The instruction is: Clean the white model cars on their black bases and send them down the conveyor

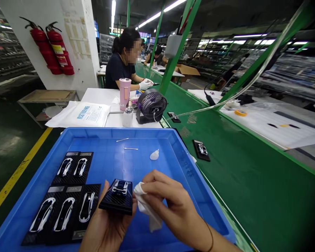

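Note:
My left hand point(106, 225) grips a black display base with a small white model car on it point(118, 196), held over the blue tray point(189, 168). My right hand point(170, 204) pinches a white wiping cloth point(147, 208) right beside the base's edge. Several more black bases with white cars point(65, 196) lie in rows in the tray's left half. Two cotton swabs point(130, 148) and a small white wad point(154, 154) lie in the tray's far part.
A green conveyor belt point(238, 168) runs along the right, carrying two more car bases point(201, 150). Beyond the tray stand a black desk fan point(151, 105), a pink tumbler point(125, 92), a small bottle and a white bag point(81, 113). Another person sits working farther along the line.

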Demonstrator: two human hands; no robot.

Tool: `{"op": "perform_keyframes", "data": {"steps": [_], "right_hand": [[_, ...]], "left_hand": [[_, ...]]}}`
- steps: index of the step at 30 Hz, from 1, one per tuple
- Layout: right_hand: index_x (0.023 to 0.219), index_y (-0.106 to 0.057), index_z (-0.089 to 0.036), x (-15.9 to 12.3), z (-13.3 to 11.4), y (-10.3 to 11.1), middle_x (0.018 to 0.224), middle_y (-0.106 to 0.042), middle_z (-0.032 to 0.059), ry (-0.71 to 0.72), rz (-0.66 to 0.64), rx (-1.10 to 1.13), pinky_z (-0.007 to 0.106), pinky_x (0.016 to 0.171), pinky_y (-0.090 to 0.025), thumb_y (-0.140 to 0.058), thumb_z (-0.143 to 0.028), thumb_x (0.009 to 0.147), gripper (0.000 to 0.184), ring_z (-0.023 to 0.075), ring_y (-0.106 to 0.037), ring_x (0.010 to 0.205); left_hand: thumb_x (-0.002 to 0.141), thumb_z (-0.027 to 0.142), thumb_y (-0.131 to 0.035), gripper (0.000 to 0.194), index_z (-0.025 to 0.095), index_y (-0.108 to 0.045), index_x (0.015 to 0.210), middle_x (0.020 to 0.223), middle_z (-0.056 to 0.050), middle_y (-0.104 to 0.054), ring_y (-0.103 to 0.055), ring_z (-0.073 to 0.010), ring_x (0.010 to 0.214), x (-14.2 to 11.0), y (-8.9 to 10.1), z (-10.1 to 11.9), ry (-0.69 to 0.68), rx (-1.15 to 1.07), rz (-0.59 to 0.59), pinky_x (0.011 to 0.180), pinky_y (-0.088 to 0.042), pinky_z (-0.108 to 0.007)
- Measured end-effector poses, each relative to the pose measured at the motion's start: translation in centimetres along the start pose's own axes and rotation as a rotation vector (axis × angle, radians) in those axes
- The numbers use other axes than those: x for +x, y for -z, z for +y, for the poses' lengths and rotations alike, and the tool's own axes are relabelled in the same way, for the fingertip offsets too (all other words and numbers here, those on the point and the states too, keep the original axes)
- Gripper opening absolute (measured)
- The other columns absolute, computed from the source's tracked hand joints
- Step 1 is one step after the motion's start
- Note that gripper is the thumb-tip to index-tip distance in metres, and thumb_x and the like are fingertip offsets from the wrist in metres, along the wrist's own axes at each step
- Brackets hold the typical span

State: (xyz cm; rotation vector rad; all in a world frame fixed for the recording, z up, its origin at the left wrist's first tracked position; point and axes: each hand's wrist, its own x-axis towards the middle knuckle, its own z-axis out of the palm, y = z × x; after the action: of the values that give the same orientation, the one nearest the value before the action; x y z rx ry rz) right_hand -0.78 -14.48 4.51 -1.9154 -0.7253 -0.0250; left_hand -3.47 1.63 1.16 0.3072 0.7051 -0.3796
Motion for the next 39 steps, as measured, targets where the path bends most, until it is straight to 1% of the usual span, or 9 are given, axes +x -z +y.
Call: {"op": "perform_keyframes", "data": {"steps": [2,5,11,14,18,25,29,33,39], "right_hand": [[0.102,-0.061,-0.019,-0.2,-0.2,-0.2,0.093,-0.050,0.0051,0.115,-0.013,-0.110,0.014,0.066,-0.043,-0.048,-0.011,0.082,0.025,0.0027,-0.048,0.075],[0.107,-0.059,-0.021,-0.1,-0.2,-0.1,0.096,-0.046,0.0062,0.174,-0.037,-0.205,0.015,0.067,-0.042,-0.045,-0.010,0.082,0.031,0.0038,-0.045,0.079],[0.111,-0.055,-0.026,0.2,0.1,0.1,0.091,-0.044,0.0037,0.178,-0.176,-0.488,0.013,0.059,-0.033,-0.041,-0.008,0.081,0.038,0.0022,-0.037,0.068],[0.107,-0.055,-0.025,-0.3,0.6,0.5,0.086,-0.043,0.0026,0.186,-0.160,-0.590,0.014,0.055,-0.027,-0.044,-0.010,0.082,0.032,0.0021,-0.031,0.063],[0.114,-0.052,-0.022,-0.9,1.5,0.9,0.085,-0.042,0.0039,0.180,-0.048,-0.466,0.014,0.062,-0.033,-0.047,-0.007,0.080,0.037,0.0034,-0.038,0.073],[0.118,-0.048,-0.020,-0.7,1.6,0.0,0.089,-0.045,0.0046,0.198,0.088,-0.185,0.015,0.069,-0.040,-0.046,-0.001,0.080,0.042,0.0032,-0.044,0.080],[0.115,-0.049,-0.020,-1.3,1.4,-0.7,0.087,-0.045,0.0041,0.150,0.105,-0.089,0.014,0.069,-0.042,-0.044,0.000,0.080,0.041,0.0031,-0.046,0.082],[0.118,-0.048,-0.020,-1.8,1.1,-1.5,0.087,-0.045,0.0048,0.192,0.120,-0.099,0.014,0.067,-0.041,-0.044,0.002,0.079,0.045,0.0037,-0.045,0.080],[0.121,-0.044,-0.020,-1.9,0.8,-3.2,0.086,-0.046,0.0051,0.222,0.127,-0.256,0.015,0.063,-0.038,-0.047,-0.001,0.077,0.048,0.0048,-0.043,0.075]], "left_hand": [[0.086,0.024,-0.044,0.028,0.009,-0.065,0.077,0.080,-0.011,-0.068,-0.065,-0.0175,0.068,0.0,-0.2,-0.3,-0.045,0.000,0.001,0.058,-0.056,-0.028],[0.086,0.024,-0.046,0.023,0.011,-0.064,0.079,0.079,-0.008,-0.068,-0.065,-0.0167,0.069,0.1,-0.4,-0.7,-0.074,0.013,0.013,0.058,-0.056,-0.028],[0.085,0.024,-0.048,0.018,0.011,-0.059,0.085,0.079,-0.008,-0.066,-0.064,-0.0172,0.069,0.0,-0.5,-1.0,-0.117,0.071,0.053,0.059,-0.055,-0.029],[0.084,0.022,-0.048,0.016,0.011,-0.058,0.089,0.084,-0.010,-0.066,-0.065,-0.0196,0.072,-0.2,-0.9,-0.7,-0.162,0.073,0.102,0.062,-0.056,-0.034],[0.083,0.023,-0.050,0.015,0.010,-0.058,0.087,0.080,-0.011,-0.067,-0.065,-0.0211,0.069,-0.2,-1.3,-0.4,-0.211,0.126,0.147,0.061,-0.056,-0.036],[0.083,0.030,-0.050,0.027,0.014,-0.063,0.100,0.103,-0.014,-0.064,-0.062,-0.0272,0.090,0.2,0.2,-0.1,-0.274,0.203,0.020,0.079,-0.051,-0.046],[0.085,0.031,-0.045,0.033,0.013,-0.062,0.106,0.111,-0.018,-0.060,-0.059,-0.0313,0.095,-0.1,0.1,0.4,-0.356,0.222,0.022,0.079,-0.051,-0.047],[0.086,0.030,-0.044,0.032,0.017,-0.061,0.108,0.114,-0.014,-0.059,-0.060,-0.0273,0.095,-0.4,-0.5,0.7,-0.375,0.200,0.015,0.076,-0.053,-0.040],[0.086,0.031,-0.042,0.035,0.013,-0.061,0.108,0.112,-0.017,-0.060,-0.059,-0.0285,0.097,-0.4,-0.2,0.6,-0.329,0.161,-0.051,0.077,-0.052,-0.040]]}}
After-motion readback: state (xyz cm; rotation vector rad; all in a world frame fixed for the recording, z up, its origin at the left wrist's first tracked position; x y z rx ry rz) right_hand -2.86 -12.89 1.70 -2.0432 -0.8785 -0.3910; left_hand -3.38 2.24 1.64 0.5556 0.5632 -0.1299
